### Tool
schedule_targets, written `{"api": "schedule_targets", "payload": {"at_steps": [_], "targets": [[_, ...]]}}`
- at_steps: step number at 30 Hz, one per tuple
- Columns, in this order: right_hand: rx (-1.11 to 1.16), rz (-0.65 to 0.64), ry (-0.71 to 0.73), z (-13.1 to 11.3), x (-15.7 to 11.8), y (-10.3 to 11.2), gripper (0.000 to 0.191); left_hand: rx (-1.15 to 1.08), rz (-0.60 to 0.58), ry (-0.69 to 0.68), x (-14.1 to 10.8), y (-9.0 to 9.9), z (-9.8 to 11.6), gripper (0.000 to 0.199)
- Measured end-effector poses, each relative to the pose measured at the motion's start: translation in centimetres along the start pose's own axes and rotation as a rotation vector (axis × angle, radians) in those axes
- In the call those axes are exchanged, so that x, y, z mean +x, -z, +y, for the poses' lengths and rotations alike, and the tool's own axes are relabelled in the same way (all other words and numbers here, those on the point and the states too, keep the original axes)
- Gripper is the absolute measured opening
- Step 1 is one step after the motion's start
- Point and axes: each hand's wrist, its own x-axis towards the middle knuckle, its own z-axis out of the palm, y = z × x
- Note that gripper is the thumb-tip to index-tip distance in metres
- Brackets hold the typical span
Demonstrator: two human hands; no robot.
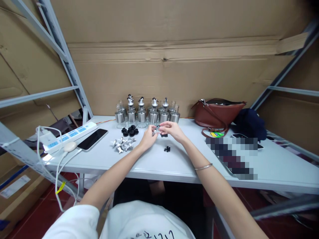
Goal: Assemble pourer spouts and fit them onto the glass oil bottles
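Observation:
Near the middle of the table my left hand [148, 137] is closed around a small silvery pourer spout [155, 131], mostly hidden by the fingers. My right hand [174, 132] meets it from the right, its thumb and fingers pinched at the top of the spout on a small dark piece that is hard to make out. Just below the right fingers lies a black piece [163, 135]. Closer to me is a small cluster of tiny black caps [167, 149]. Left of my hands are loose silver pourer spouts [122, 144] and a pile of black stoppers [129, 131].
Glass bottles with steel sleeves [142, 116] stand in rows at the back, several topped with pourers. A power strip [72, 135] and a phone [92, 139] lie left. On the right are a brown handbag [216, 114], a dark blue cap [251, 123] and a pixelated item [229, 157].

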Motion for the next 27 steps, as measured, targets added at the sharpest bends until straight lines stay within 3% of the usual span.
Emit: {"api": "schedule_targets", "payload": {"at_steps": [7, 14, 27], "targets": [[-0.043, -0.038, 0.021, 0.3, 0.2, -0.2, 0.026, -0.127, 0.035, 0.087, 0.4, 0.9, 0.8, 0.029], [-0.124, -0.053, 0.044, 0.4, 0.2, -0.1, 0.024, -0.344, -0.041, 0.199, 0.1, 0.5, 1.2, 0.030], [-0.225, -0.081, 0.089, 0.9, 0.3, -0.2, 0.025, -0.614, -0.053, 0.263, -0.1, 0.2, 1.2, 0.031]]}}
